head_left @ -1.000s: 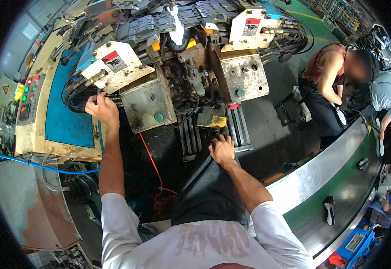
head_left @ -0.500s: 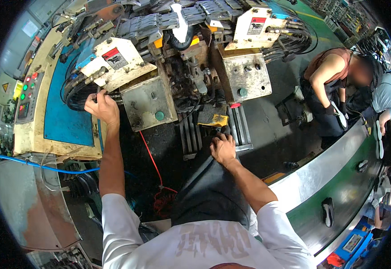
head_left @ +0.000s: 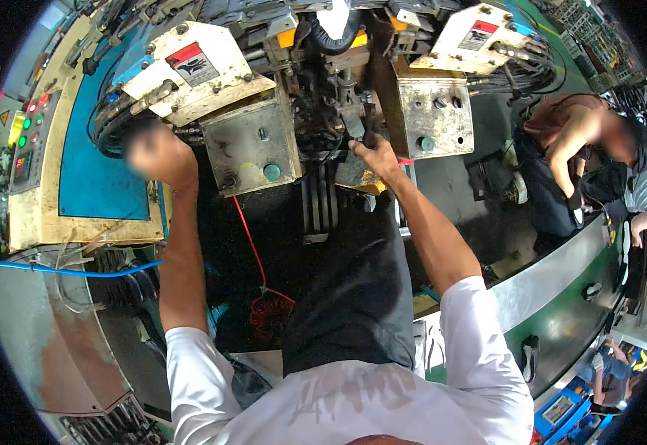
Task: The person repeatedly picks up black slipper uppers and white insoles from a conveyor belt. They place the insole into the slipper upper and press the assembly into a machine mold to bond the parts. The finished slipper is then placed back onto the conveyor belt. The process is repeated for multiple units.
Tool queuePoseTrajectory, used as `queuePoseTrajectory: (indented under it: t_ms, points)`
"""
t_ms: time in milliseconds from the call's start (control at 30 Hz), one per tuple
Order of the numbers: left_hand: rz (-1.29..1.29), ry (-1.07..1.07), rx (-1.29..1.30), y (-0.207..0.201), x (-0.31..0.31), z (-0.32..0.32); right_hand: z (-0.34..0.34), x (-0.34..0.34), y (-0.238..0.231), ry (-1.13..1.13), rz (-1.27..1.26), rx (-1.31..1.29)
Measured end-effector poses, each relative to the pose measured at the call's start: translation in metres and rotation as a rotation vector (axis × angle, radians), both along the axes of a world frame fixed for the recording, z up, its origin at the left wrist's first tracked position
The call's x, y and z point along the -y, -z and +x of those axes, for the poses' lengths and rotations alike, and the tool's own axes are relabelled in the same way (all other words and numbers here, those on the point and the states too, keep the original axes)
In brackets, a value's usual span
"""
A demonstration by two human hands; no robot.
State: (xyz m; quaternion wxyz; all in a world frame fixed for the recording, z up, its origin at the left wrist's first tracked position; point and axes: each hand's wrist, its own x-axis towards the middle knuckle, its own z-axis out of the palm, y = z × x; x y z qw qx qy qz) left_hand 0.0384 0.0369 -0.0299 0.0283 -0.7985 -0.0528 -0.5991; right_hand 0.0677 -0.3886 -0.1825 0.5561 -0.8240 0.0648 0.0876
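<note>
My left hand (head_left: 162,156) is raised beside the black hoses (head_left: 112,137) at the machine's left side. Its fingers are blurred, so their grip does not show. My right hand (head_left: 377,159) reaches under the middle of the machine, thumb and fingers bent together at the lower end of an upright metal part (head_left: 352,124). What lies between those fingers is dark and hidden. Above it sits a black rounded piece (head_left: 334,41) with a white strip, clamped in the machine. A control box (head_left: 246,152) with a green button stands between my hands; another control box (head_left: 438,111) is on the right.
A blue-topped cabinet (head_left: 101,185) with a button panel (head_left: 33,144) stands left. A blue hose (head_left: 71,272) and a red coiled cord (head_left: 271,311) hang low. At right runs a green conveyor (head_left: 561,319) carrying shoes. Beyond it a co-worker (head_left: 564,148) bends over.
My right hand has gone from my knee forward to the metal part under the machine. My left hand has stayed near the hoses. The view has shifted, and the co-worker leans lower.
</note>
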Motion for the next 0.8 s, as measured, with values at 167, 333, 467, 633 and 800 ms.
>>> queuePoseTrajectory:
  t_ms: [167,333,467,633,800]
  points:
    - [0.024,-0.032,0.002,0.006,-0.002,0.003,0.002,-0.042,0.042,0.142,0.211,-0.136]
    - [0.007,0.009,-0.01,0.002,0.007,0.011,-0.001,-0.062,0.042,0.201,-0.014,-0.14]
    - [0.026,0.001,-0.038,0.0,0.004,0.007,-0.008,-0.056,0.004,0.198,-0.122,0.037]
    - [0.014,0.034,-0.023,0.001,0.008,0.009,0.042,-0.035,-0.05,0.087,-0.025,0.639]
    - [0.031,0.011,-0.031,0.004,0.002,0.011,0.05,-0.048,-0.054,0.005,0.108,0.38]
